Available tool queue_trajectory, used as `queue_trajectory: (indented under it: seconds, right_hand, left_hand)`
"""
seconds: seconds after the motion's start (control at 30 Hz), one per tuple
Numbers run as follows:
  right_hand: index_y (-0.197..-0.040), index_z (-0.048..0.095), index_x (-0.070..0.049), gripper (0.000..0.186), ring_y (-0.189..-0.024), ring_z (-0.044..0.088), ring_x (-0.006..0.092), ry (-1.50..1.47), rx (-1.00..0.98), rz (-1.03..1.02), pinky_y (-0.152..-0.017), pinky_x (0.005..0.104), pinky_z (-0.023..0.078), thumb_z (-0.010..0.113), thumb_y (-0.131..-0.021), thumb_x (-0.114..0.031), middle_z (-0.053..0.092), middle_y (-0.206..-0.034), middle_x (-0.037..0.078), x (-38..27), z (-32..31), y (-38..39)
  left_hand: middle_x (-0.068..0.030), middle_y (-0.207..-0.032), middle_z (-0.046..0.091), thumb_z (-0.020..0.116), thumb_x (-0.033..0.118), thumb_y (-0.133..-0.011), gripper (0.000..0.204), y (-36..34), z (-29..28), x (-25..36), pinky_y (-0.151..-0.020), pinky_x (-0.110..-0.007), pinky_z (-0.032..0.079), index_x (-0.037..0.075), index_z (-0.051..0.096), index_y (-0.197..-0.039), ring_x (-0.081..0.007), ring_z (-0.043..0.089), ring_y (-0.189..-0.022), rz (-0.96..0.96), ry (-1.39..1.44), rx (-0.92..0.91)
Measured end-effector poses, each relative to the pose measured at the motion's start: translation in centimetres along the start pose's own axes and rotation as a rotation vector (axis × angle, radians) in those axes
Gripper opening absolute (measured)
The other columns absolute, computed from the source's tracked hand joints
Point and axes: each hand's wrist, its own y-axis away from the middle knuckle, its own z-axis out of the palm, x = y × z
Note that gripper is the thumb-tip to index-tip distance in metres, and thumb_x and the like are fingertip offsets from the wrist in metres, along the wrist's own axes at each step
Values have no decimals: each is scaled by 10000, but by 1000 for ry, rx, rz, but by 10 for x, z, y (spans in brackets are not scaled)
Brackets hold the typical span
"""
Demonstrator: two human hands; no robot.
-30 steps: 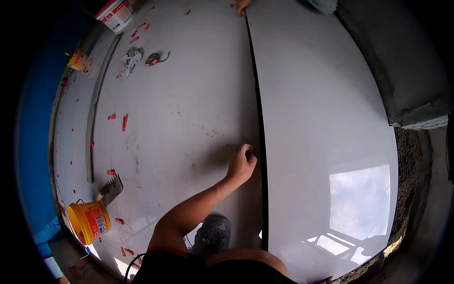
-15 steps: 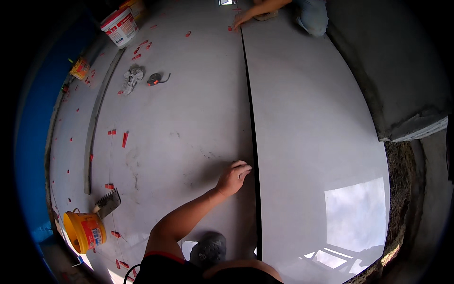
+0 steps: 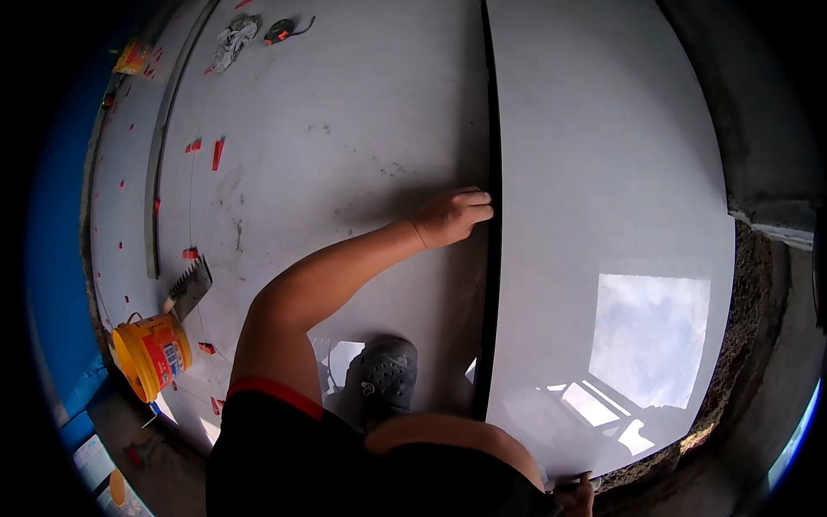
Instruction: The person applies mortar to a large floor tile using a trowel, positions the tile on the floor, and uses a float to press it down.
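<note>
A large glossy pale tile [image 3: 599, 164] lies along the right, with a dark gap down its left edge. My left hand [image 3: 461, 215] is at that gap, fingers bent and pressed together; what is in them, if anything, is hidden. My right hand [image 3: 575, 493] grips the tile's near edge at the bottom, partly hidden by my body. My grey clog [image 3: 388, 370] stands on the floor [image 3: 310, 172] left of the gap.
A yellow bucket [image 3: 138, 362], notched trowel [image 3: 194, 289], red wedges [image 3: 218, 153], grey bar [image 3: 155, 172], tape measure [image 3: 280, 30] and crumpled grey material [image 3: 233, 47] lie leftward. A blue wall [image 3: 56, 258] borders the left, a rough concrete edge [image 3: 749, 250] the right.
The view has shifted, so the floor appears higher; the co-worker and white bucket have left it. My left hand stays by the gap, its fingers now pointing more toward the tile.
</note>
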Motion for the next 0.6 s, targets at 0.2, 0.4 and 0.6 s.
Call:
queue_trajectory:
  seconds: [0.2, 0.4, 0.6]
  right_hand:
    - [-1460, 436, -103, 681, -1341, 431, 351, 7, 3, 26, -1150, 540, 313, 473, -986, -591, 464, -1478, 131, -2, -1, 0]
    - [-1458, 440, -105, 680, -1343, 430, 353, 15, 9, 34, -1151, 541, 310, 472, -986, -593, 464, -1480, 131, -3, -5, 3]
    - [-1457, 443, -107, 678, -1345, 429, 355, 31, 3, 66, -1152, 543, 308, 471, -985, -594, 465, -1482, 130, -5, -4, 5]
  left_hand:
    - [-54, -848, 576, 582, -118, -689, 220, -5, 8, -29, -818, -368, 532, 54, 633, -816, -275, 536, -878, 133, -64, -187]
    - [-124, -856, 550, 647, 25, -655, 167, -12, 12, -32, -777, -474, 469, 59, 581, -805, -336, 539, -883, 158, 37, -274]
    - [-74, -911, 654, 608, -71, -665, 309, -15, 11, -29, -898, -406, 518, 69, 721, -916, -299, 576, -1018, 72, -76, -478]
